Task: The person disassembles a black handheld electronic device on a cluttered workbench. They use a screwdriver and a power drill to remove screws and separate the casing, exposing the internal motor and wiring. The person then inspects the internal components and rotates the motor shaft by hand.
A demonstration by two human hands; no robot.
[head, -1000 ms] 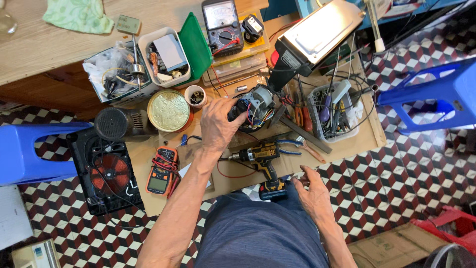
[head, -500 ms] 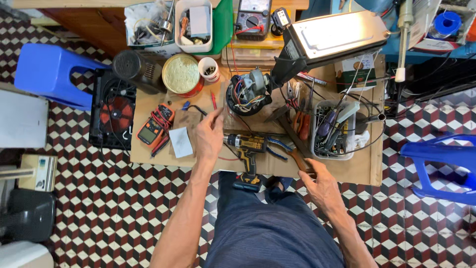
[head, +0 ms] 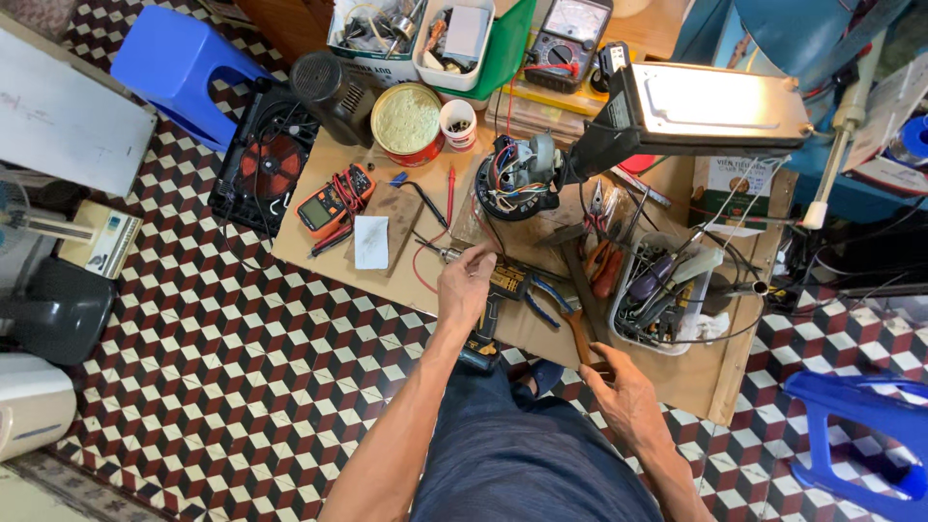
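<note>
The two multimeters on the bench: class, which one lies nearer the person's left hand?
The orange multimeter, wrapped in its red leads left of the white paper slip, lies nearer the left hand. The dark dial-faced meter sits farther away, near the picture's top edge.

Both forearms are bare, with no sleeve, watch or bracelet in view. The left hand (head: 464,282) and the right hand (head: 619,394) wear no gloves and no rings that can be seen. The lap is covered by dark blue-grey trousers (head: 527,454) with fine faint stripes.
</note>
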